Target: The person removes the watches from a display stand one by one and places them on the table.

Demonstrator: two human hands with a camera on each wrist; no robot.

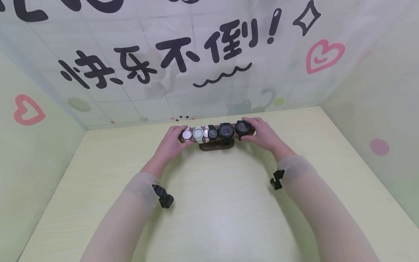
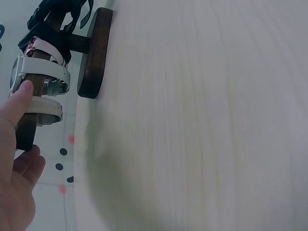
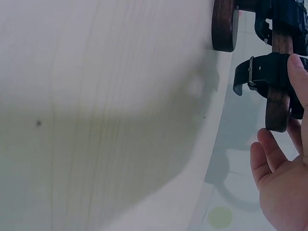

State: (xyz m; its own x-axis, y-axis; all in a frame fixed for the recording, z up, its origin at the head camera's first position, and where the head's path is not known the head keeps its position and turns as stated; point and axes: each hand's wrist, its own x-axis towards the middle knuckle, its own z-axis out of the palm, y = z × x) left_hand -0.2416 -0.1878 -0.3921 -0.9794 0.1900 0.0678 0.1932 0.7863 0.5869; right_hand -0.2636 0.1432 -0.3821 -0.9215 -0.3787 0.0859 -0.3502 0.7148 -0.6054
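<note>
A dark wooden watch stand [image 1: 216, 146] stands near the table's back edge, its raised crossbar lined with several watches. My left hand [image 1: 171, 142] grips the bar's left end, thumb in front beside a white-strapped watch [image 1: 187, 135]. In the left wrist view, the bar end [image 2: 26, 137] lies between thumb and fingers. A pale square watch [image 1: 198, 133] and a smaller black-faced watch [image 1: 212, 133] sit further in. At the opposite end, my right hand [image 1: 264, 137] holds the bar around a black watch [image 1: 243, 127], beside another large black watch [image 1: 226, 131]. The bar's back is hidden.
The pale wooden table [image 1: 216, 203] stretches toward me from the stand. Close behind rises a printed wall sheet [image 1: 147, 105] with dark lettering and hearts; side panels [image 1: 376, 109] flank the table. Black wrist mounts [image 1: 163, 196] hang from both sleeves.
</note>
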